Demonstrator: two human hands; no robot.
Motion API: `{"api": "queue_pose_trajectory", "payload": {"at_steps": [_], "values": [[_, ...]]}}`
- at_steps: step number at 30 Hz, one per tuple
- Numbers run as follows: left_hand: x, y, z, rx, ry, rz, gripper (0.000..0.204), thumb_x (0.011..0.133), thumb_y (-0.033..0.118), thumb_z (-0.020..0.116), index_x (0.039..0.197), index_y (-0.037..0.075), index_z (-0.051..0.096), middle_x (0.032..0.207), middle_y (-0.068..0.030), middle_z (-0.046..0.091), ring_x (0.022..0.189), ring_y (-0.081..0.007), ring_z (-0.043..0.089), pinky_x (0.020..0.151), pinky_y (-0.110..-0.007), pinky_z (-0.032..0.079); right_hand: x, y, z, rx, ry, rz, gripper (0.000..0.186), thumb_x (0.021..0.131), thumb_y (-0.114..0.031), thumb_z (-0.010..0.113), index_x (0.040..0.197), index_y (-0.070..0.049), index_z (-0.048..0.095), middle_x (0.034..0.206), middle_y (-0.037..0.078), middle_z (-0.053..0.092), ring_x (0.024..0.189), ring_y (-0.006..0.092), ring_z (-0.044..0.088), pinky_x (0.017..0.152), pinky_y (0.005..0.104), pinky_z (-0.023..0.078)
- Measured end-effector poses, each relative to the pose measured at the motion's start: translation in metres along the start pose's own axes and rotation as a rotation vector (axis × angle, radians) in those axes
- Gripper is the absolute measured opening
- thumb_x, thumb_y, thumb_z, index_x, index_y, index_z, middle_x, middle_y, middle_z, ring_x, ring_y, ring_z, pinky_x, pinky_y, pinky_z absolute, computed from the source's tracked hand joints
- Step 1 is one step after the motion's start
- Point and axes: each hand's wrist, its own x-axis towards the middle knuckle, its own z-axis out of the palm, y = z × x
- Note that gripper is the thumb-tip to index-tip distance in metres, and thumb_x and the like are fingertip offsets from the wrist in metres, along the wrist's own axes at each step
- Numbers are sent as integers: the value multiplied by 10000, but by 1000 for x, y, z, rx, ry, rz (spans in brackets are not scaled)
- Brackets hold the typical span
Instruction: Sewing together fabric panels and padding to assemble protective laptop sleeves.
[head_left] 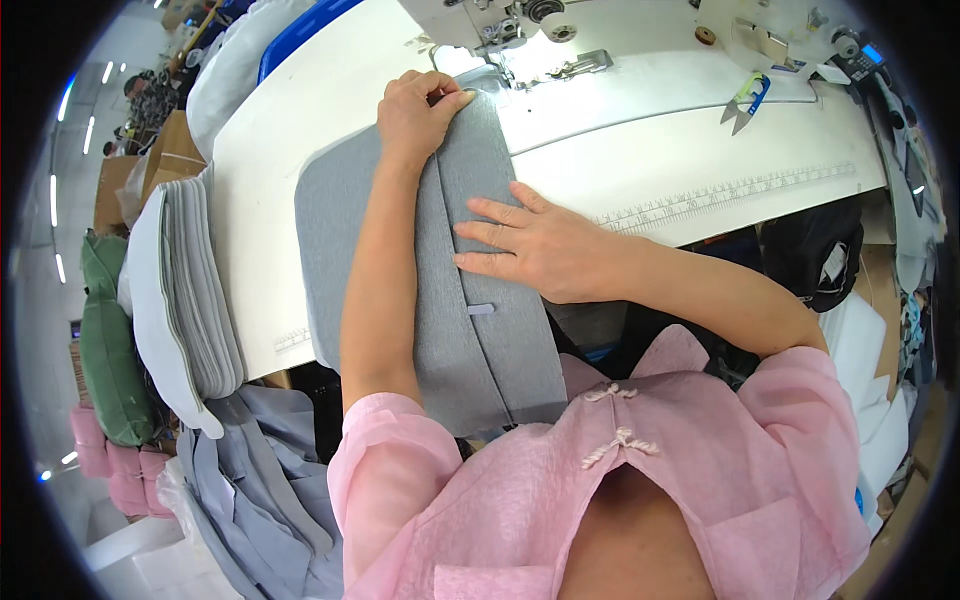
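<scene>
A grey fabric panel (345,205) with rounded corners lies on the white sewing table, its near end hanging over the front edge. A folded strip with a long seam runs along its right side, and a small pale tab (481,309) sticks out of that seam. At the far end, close to the sewing machine (520,25), my left hand (418,112) pinches the fabric's top edge between thumb and fingers. My right hand (555,245) rests flat on the strip, fingers spread, holding nothing.
Thread snips (745,100) lie on the table at the far right, with a small brown bobbin (705,36) to their left. A ruler scale (720,200) runs along the front edge. Stacked grey panels (190,290) stand at the left, above draped grey fabric (265,480).
</scene>
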Motion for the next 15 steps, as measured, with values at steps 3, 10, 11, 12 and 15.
{"api": "queue_pose_trajectory", "payload": {"at_steps": [3,10,11,12,15], "values": [[0,2,-2,-6,-82,-78,154,649,234,674,714,98,642,646,-24,560,624,-174,522,570,-302,423,-1,0,3,-1,2,0,463,720,-42,489,1176,-121,469,1256,106,403,1198,268,323,938,465,261],[3,4,-7,-84,-164,-208,157,672,229,660,751,93,653,667,-37,614,598,-147,560,572,-281,439,-1,-2,2,12,28,-22,443,725,-68,503,1166,-101,473,1245,107,415,1189,267,334,948,442,264],[5,7,-9,-66,-198,-222,149,687,199,658,755,67,648,647,-31,605,585,-118,539,562,-251,430,-1,-2,2,8,25,-24,435,729,-72,501,1163,-94,474,1241,105,418,1186,266,338,949,432,267],[7,11,-10,-48,-230,-237,141,702,169,656,758,40,642,627,-25,596,571,-89,518,552,-222,421,-1,-2,1,3,20,-27,427,734,-76,499,1160,-87,475,1238,104,422,1183,264,342,950,423,270],[8,17,-14,38,-238,-196,150,697,176,655,748,36,638,622,-41,598,568,-99,526,550,-232,423,0,-3,1,-14,25,-30,414,742,-80,488,1156,-79,476,1230,102,429,1177,261,348,949,415,274]]}}
